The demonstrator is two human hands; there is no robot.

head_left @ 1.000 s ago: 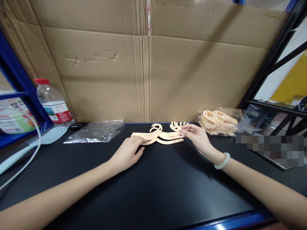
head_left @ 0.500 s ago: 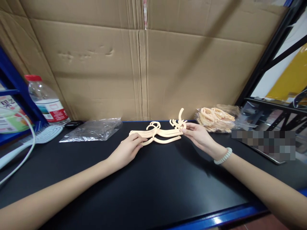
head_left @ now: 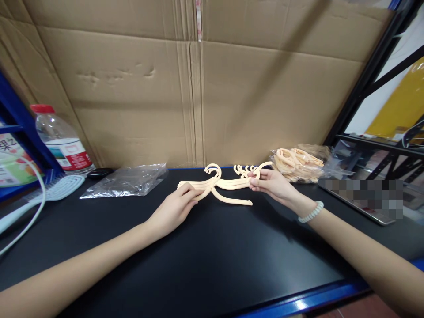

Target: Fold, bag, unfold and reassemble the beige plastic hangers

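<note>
Several cream plastic clothes hangers (head_left: 232, 183) lie together on the black tabletop (head_left: 212, 251). Their hooks (head_left: 217, 170) point up and away from me. Closed over the left ends of the hanger arms is my left hand (head_left: 177, 204). One curved arm (head_left: 233, 201) at the front swings out to the right, apart from the others, with its end free. My right hand (head_left: 273, 185) pinches a curved cream hanger piece (head_left: 264, 166) at the right ends of the stack. Just behind its fingertips stands a row of small hooks (head_left: 243, 169).
A clear bag of folded hangers (head_left: 294, 165) lies at the back right, near a pixelated flat device (head_left: 361, 201). Toward the left are a flattened clear bag (head_left: 124, 181), a black object (head_left: 99, 172), a water bottle (head_left: 66, 143) and a hairbrush (head_left: 64, 186). Cardboard (head_left: 132, 88) stands behind.
The curved piece in my right hand has tipped from upright to the right. The front hanger arm has swung nearer to me, away from the stack. My left hand stays in place.
</note>
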